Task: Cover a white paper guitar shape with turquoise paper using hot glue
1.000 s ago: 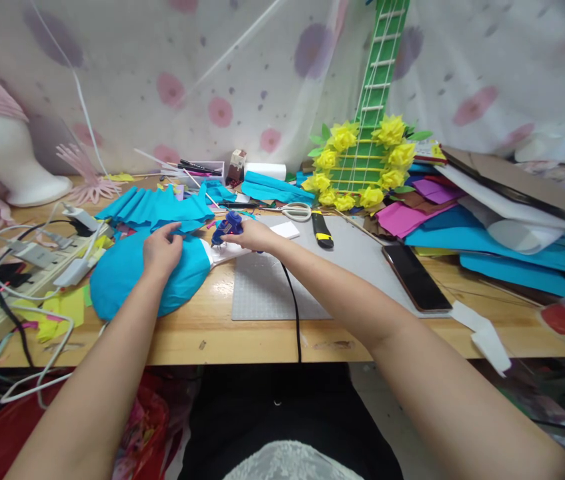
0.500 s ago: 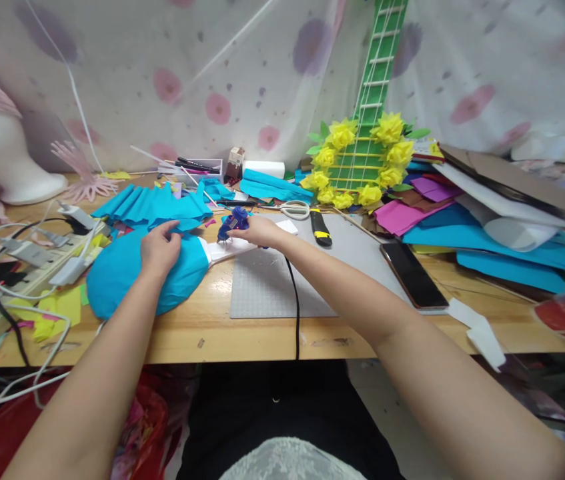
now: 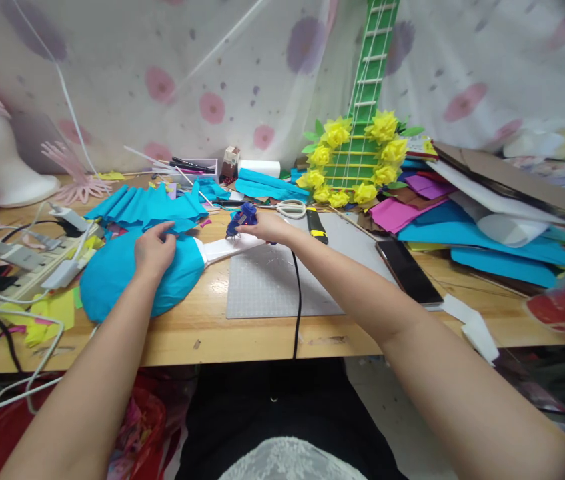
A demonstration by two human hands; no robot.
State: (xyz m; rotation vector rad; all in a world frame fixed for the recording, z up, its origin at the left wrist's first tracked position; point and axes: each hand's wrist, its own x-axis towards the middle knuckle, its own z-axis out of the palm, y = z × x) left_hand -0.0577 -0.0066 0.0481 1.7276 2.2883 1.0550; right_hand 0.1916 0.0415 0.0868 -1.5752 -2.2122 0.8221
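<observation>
Behind everything hangs a pale curtain (image 3: 222,53) printed with pink and purple flowers, and before it spreads my wooden table (image 3: 172,343). At the back stands a green guitar (image 3: 368,77), its lower part ringed with yellow flowers; to its right lies a pile (image 3: 492,230) of blue, pink, brown and white sheets. A grey mat (image 3: 262,287) covers the middle of the table. Just left of it lies the blue body (image 3: 112,273), a smooth, rounded oval skinned in bright blue paper, with soft creases running toward its right end. There the blue stops at a white collar, and a flat white neck (image 3: 225,248) reaches right, narrow and plain, tilted slightly upward across the mat's corner; its far end is hidden behind my right hand (image 3: 268,228). My left hand (image 3: 153,248) rests on top of the blue body, thumb and fingers apart and loosely bent, closed round nothing. My right is wrapped around a dark blue glue gun (image 3: 243,219), its nose pointing left, right over the neck; whether the tip touches the white I cannot tell. Beyond that hand sit a black-and-yellow knife (image 3: 316,225) and pale-handled scissors (image 3: 292,209), side by side.
</observation>
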